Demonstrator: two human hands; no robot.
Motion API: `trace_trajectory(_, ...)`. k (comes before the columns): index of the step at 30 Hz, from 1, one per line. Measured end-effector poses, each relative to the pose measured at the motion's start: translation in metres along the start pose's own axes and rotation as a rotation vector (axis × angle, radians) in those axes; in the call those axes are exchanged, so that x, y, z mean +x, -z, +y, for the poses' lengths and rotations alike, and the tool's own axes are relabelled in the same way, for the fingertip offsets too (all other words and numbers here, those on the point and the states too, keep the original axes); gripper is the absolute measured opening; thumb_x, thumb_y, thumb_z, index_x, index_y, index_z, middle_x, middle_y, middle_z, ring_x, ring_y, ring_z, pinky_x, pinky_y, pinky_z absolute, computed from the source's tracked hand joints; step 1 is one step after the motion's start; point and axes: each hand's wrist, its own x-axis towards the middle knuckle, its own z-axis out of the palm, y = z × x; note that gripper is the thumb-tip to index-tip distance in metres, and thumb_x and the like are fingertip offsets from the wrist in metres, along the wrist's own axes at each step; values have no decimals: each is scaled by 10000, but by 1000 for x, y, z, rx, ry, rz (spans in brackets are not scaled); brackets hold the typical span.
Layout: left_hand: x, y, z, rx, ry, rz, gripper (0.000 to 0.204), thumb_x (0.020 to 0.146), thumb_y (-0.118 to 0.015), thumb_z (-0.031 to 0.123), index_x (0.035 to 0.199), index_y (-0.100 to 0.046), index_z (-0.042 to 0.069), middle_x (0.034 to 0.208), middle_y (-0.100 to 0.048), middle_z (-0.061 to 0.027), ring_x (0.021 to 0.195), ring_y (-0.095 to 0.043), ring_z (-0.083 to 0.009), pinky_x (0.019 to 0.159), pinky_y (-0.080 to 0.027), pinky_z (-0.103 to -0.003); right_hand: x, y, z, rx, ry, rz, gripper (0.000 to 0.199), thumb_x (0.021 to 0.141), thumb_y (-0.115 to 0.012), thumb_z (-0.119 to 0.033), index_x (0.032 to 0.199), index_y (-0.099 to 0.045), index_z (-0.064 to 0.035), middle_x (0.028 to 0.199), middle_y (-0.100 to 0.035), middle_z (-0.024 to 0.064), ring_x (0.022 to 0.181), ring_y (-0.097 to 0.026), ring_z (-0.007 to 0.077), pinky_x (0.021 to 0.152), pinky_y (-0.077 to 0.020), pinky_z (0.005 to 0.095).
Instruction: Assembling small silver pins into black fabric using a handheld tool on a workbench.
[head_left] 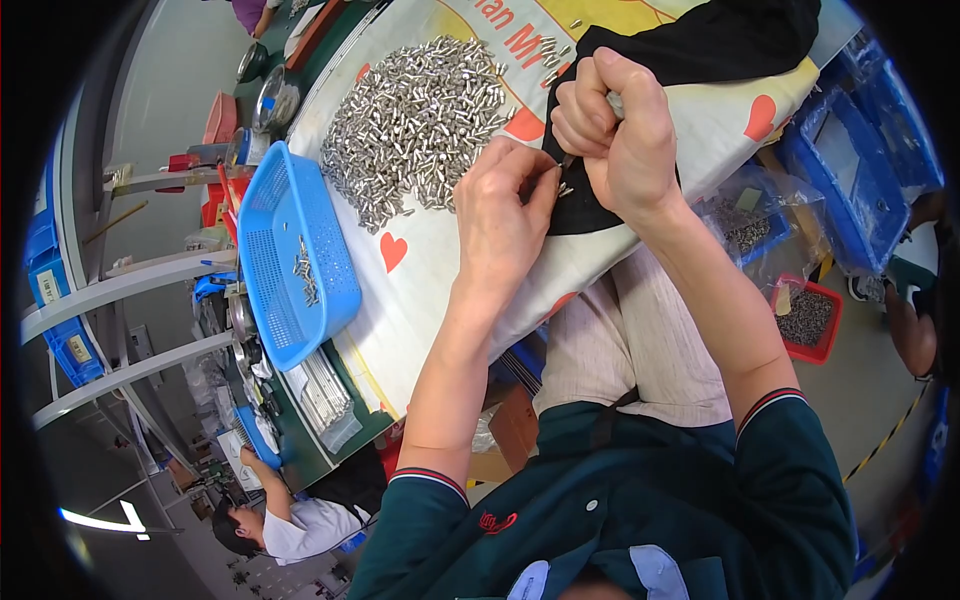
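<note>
My left hand (505, 205) is closed in a pinch over a black cloth (590, 213), and its fingertips hide what they hold. Close against it, my right hand (630, 135) makes a fist around a hand tool; only a pale grey handle end (615, 104) shows, so its kind is unclear. A dark narrow tip pokes out below that fist, toward the left fingertips. Left of my hands spreads a big heap of small silvery pointed metal parts (415, 125). Several more parts (551, 55) lie loose by the cloth's far edge.
A blue perforated basket (348, 290) with several metal parts stands left of the heap, on the heart-patterned table cover (375, 335). To the right are blue bins (850, 165) and a red tray (832, 345) of small parts. Another person (300, 525) sits at the lower left.
</note>
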Motion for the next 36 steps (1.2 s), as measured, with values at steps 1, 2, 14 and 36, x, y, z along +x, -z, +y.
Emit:
trace_trajectory(1,0,0,0,1,0,-4,53,668,-621,5,699,-585,-17,677,-531,-103,537,-541,-230,517,-436,-321,0,-1,0,-27,8,-1,399,871,-328,-261,510,-266,-101,435,-222,-29,396,-138,66,392,-148,244)
trace_trajectory(2,0,0,0,1,1,-3,53,668,-621,5,699,-585,-17,677,-531,-103,537,-541,-230,517,-436,-321,0,-2,0,-53,16,-2,397,872,-332,-252,511,-268,-100,437,-224,-29,396,-141,64,390,-145,241)
trace_trajectory(14,3,4,-3,-82,34,-22,53,657,-621,-2,694,-593,-29,645,-543,-128,541,-538,-257,524,-427,-335,2,-16,12,-311,115,-41,387,875,-415,-195,523,-292,-88,462,-265,-40,407,-197,43,380,-165,224)
trace_trajectory(36,2,3,-5,13,-120,-55,115,687,-628,2,799,-604,-14,724,-546,-89,556,-549,-186,527,-452,-277,2,4,0,112,172,162,318,811,-350,-160,515,-261,-85,426,-229,-24,379,-156,63,366,-134,246)
